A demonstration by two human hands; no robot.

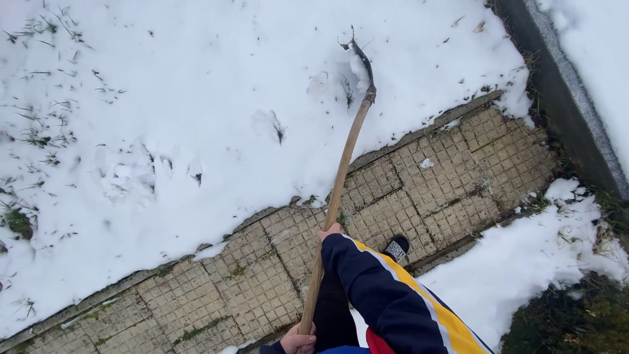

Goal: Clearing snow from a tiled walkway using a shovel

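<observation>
Before you the snow (196, 131) covers the grass beside the tiled path (419, 190), so keep both hands firm on the long wooden handle (337, 190), right hand (329, 231) high and left hand (298, 341) low, fingers wrapped around it, with the metal blade (362, 62) resting in the snow.

You've got one long-handled tool (341, 183), two hands on it: right hand (329, 231), left hand (298, 341). One shoe (397, 248) visible, one paved tile path (452, 177), one concrete curb (563, 92).
</observation>
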